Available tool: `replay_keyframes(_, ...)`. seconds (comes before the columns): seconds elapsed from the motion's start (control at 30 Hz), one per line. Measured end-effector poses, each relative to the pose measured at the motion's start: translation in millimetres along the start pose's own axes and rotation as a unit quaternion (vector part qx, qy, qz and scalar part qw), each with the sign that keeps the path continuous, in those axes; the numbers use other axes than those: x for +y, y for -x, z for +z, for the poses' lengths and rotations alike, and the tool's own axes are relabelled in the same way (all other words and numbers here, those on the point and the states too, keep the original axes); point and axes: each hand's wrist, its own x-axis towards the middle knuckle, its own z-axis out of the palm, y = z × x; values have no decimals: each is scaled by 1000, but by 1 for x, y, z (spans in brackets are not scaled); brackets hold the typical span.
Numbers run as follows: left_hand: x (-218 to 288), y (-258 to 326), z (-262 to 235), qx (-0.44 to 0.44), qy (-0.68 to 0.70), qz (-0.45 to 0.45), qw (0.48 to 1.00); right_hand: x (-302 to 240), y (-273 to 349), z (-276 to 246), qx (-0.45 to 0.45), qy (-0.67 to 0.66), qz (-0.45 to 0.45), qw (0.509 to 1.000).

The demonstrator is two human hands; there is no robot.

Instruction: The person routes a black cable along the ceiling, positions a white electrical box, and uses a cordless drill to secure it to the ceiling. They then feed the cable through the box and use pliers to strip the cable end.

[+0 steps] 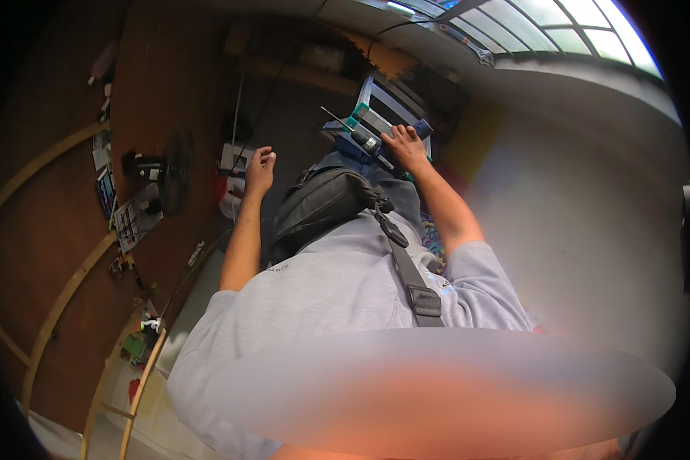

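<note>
My right hand (408,149) is wrapped round the handle of a dark cordless drill (369,143). A long thin bit runs from its chuck toward the upper left, and its blue battery (423,128) shows beyond my fingers. Just past the drill stands a metal stepladder (377,119) with green corner pieces, close to my legs. My left hand (260,173) is raised on the other side, fingers curled with the tips together. Whatever may be between those fingertips is too small to make out. A white and red item (232,165) lies below and behind my left hand.
A dark fan (178,172) stands by the brown wooden wall at left, near a printed sheet (138,218). Wooden framing (50,333) crosses the left side. At the upper right, a wrench (475,50) lies on the sill of a barred window. A black waist bag (314,207) hangs at my front.
</note>
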Motion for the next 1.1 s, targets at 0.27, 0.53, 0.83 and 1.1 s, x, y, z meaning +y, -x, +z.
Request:
replay_keyframes(0.27, -87, 92, 16, -190, -79, 47, 977, 1, -17, 15, -38, -3, 21, 999)
replay_keyframes(0.53, -164, 98, 6, -226, -238, -107, 939, 6, -26, 3, -172, -42, 19, 984)
replay_keyframes(0.83, -86, -15, 20, -68, -96, -16, 993, 99, -102, -168, 183, -210, 294, 914)
replay_keyframes(1.1, 46, -82, 14, -92, -193, 48, 976, 221, -164, -490, 632, -358, 215, 652)
